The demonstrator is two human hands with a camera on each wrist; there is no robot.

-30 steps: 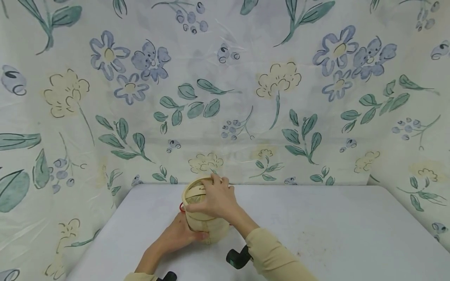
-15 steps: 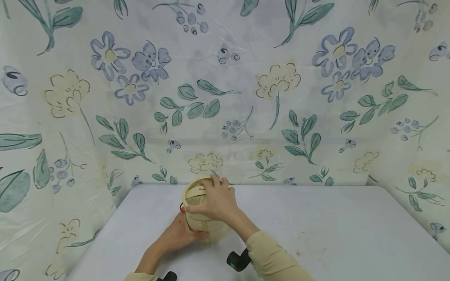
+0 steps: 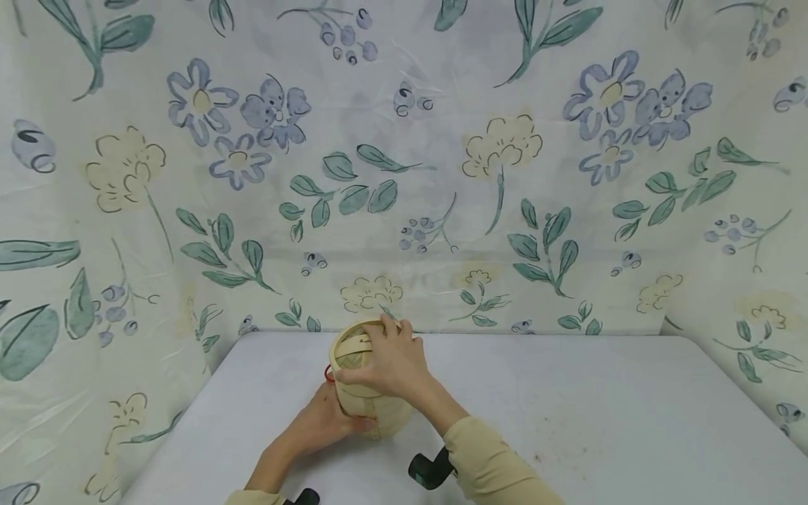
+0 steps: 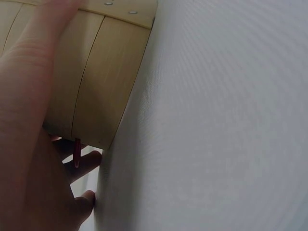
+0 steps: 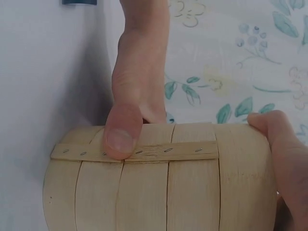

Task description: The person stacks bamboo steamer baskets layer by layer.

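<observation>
A small, round bamboo steamer (image 3: pixel 386 414) with a pale rim and a strip across its top stands on the white table. My left hand (image 3: pixel 325 421) grips its side low down, thumb pressed on the stapled seam strip (image 5: pixel 192 151) in the right wrist view. In the left wrist view, the fingers of that hand reach round behind the base, near a red loop (image 4: pixel 77 153). From above, my right hand (image 3: pixel 394 358) grips the top band, thumb at the near rim and fingers over the far one. The palm hides part of the top.
The white table (image 3: pixel 568 393) stretches off to the right, with a few small brown specks on it. A flower-printed sheet (image 3: pixel 429 175) hangs behind and at both sides. Black camera mounts (image 3: pixel 431 468) sit at the wrists.
</observation>
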